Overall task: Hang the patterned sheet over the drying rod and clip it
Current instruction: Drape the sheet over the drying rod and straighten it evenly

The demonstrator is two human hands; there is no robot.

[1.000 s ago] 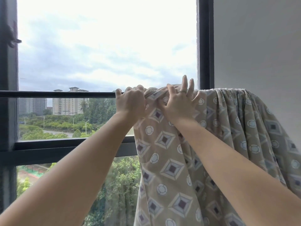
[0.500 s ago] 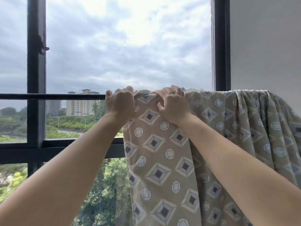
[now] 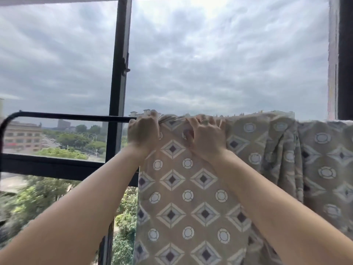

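The beige patterned sheet [image 3: 191, 188], with diamonds and circles, hangs draped over the black drying rod [image 3: 76, 117] in front of the window. Its right part is bunched in folds; its left part hangs flat. My left hand [image 3: 143, 133] grips the sheet's left top edge where it meets the rod. My right hand [image 3: 207, 136] presses on the sheet's top just to the right, fingers curled into the cloth. The rod is bare to the left of my hands and bends down at its far left end. No clip is visible.
A black window frame upright [image 3: 119, 73] with a latch stands behind the rod. A horizontal frame bar [image 3: 57, 165] runs below. Another dark upright [image 3: 345, 58] is at the far right. Trees and buildings lie far below outside.
The view has turned left, showing more bare rod and its bent end. Both hands have slid the sheet's left edge along the rod, and my right hand's fingers have spread a little again.
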